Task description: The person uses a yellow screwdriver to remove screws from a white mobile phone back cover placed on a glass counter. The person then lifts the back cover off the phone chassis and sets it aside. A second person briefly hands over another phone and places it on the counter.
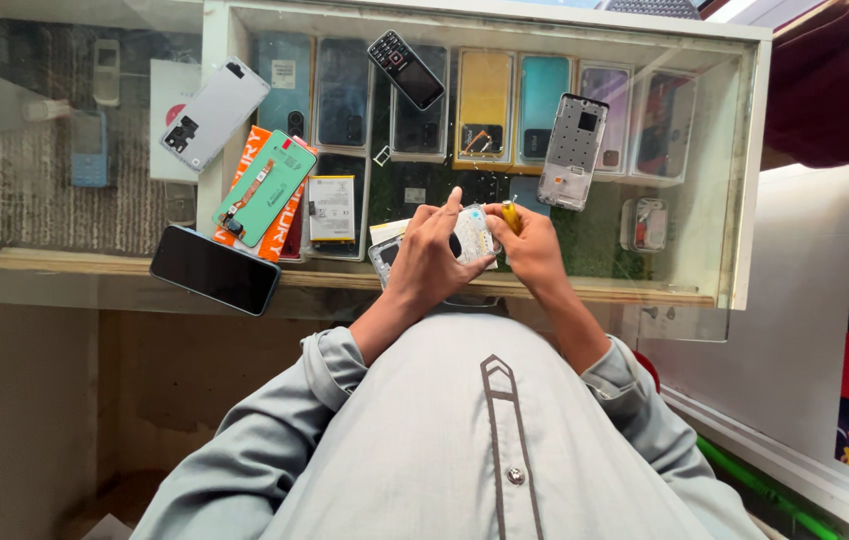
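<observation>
My left hand (432, 252) grips an opened phone (472, 235) with a pale inner frame, held flat over the glass counter's front edge. My right hand (530, 248) holds a small yellow-handled screwdriver (511, 214) with its tip down on the phone. Both hands meet over the phone, and the fingers hide most of it.
On the glass counter (705, 200) lie a black phone (215, 269), a green phone back with a flex cable (265, 187), a battery (332, 209), a silver back cover (215, 114), a small keypad phone (406, 69) and a bare phone frame (573, 151). Phones and covers fill the case below.
</observation>
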